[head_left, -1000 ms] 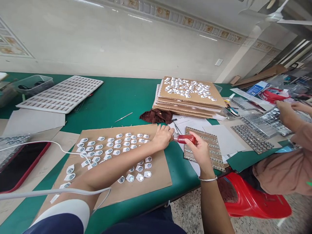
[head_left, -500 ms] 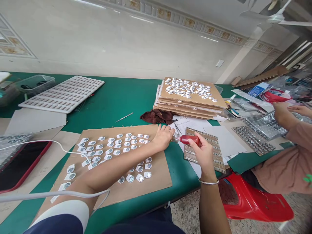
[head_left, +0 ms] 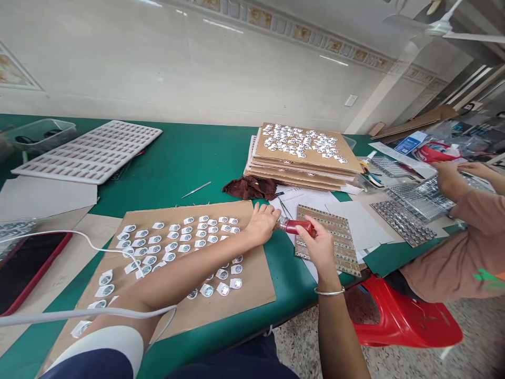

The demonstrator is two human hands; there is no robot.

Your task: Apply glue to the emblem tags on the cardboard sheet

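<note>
My right hand (head_left: 321,245) is closed round a red bottle-shaped piece (head_left: 296,227) held above the table's front edge. The shiny, clear-looking end (head_left: 281,223) of that piece points left to the fingers of my left hand (head_left: 263,223). My left hand is curled at that end, and what lies inside its fingers is hidden. Under my left arm lies a brown cardboard sheet (head_left: 256,284) with rows of white tabs bearing round silvery pieces (head_left: 206,290). Just behind my right hand is a board with rows of small round pieces (head_left: 345,239).
Stacked cardboard sheets (head_left: 307,167) stand at the back, beside a dark brown cloth (head_left: 249,187). Tweezers (head_left: 196,190) lie on the green table (head_left: 189,152). A white slotted tray (head_left: 90,152), a phone (head_left: 31,268) and a white cable (head_left: 90,227) are left. A co-worker's arm (head_left: 471,202) reaches in right.
The view has shifted slightly, so most things sit a little further left. Both hands keep their hold near the red piece, which remains between them.
</note>
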